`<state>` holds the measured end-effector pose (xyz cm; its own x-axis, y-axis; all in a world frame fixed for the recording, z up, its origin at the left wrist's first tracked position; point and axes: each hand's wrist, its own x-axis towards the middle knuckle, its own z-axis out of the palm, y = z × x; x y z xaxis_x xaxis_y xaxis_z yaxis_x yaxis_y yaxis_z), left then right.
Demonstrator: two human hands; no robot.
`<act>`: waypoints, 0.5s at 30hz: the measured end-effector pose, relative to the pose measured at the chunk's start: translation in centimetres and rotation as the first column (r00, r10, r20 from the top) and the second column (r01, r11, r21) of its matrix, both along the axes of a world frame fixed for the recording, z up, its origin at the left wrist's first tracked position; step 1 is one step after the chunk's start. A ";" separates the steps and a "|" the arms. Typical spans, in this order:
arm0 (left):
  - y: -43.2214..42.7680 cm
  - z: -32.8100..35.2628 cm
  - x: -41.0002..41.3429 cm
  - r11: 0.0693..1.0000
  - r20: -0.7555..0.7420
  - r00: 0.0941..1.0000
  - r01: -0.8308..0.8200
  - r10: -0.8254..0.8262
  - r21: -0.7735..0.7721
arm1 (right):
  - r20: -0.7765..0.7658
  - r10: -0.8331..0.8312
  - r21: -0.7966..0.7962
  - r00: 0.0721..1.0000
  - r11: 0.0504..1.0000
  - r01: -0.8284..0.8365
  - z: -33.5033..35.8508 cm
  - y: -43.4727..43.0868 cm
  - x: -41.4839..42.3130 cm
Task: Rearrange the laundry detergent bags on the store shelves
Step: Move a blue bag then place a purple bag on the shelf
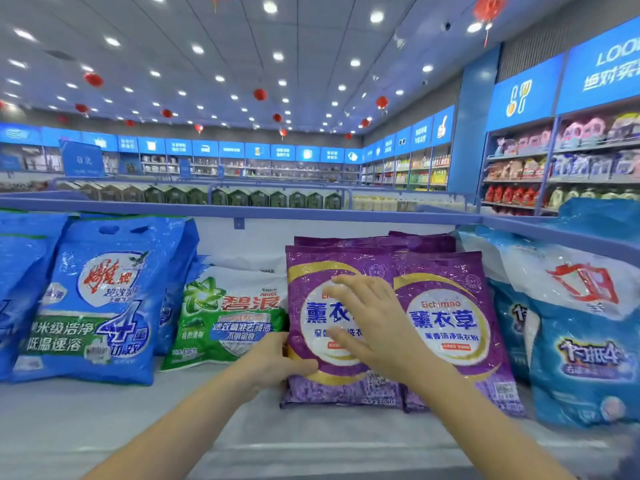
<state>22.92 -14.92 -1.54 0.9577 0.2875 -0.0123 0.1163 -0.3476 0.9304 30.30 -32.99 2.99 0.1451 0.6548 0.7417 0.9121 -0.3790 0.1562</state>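
Two purple lavender detergent bags lean side by side on the grey shelf (104, 420), with more purple bags stacked behind them. My left hand (277, 358) grips the lower left edge of the left purple bag (311, 271). My right hand (367, 323) lies flat with spread fingers on that bag's front, partly covering its label. The right purple bag (446, 327) stands just beside it, overlapping its edge. A green and white Ariel bag (225, 313) lies to the left of them, and a large blue bag (100, 299) stands further left.
Light blue and white detergent bags (581, 341) crowd the shelf's right end. A blue rail (242, 211) runs along the back of the shelf. Beyond it are more aisles and wall shelves of bottles (512, 192). Bare shelf surface lies in front of the bags.
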 end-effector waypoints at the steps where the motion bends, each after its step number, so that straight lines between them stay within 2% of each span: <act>1: -0.1 -0.1 -0.1 1.000 0.011 1.000 -0.019 0.019 0.012 | 0.066 -0.037 -0.101 0.997 0.994 0.043 -1.4 -0.6 -0.3; 3: -0.4 -0.2 -0.3 0.999 0.019 0.999 -0.043 0.043 0.015 | 0.192 -0.141 -0.283 0.971 0.940 0.193 -3.5 -1.5 -0.4; 5: -0.8 -0.2 -0.3 0.998 0.017 0.998 -0.067 0.067 0.000 | 0.193 -0.231 -0.382 0.954 0.878 0.290 -4.2 -2.0 0.1; 9: -1.4 -0.1 -0.5 0.993 -0.015 0.993 -0.117 0.117 0.006 | 0.081 -0.198 -0.502 0.977 0.838 0.212 -4.8 -1.6 1.8; 12: -1.6 -0.2 -0.8 0.984 0.012 0.984 -0.180 0.180 0.007 | 0.099 -0.229 -0.515 0.968 0.821 0.246 -4.9 -1.5 2.0; 15: -2.0 0.0 -1.2 0.932 0.119 0.963 -0.265 0.242 0.246 | 0.093 -0.275 -0.512 0.957 0.811 0.283 -4.4 -1.5 1.0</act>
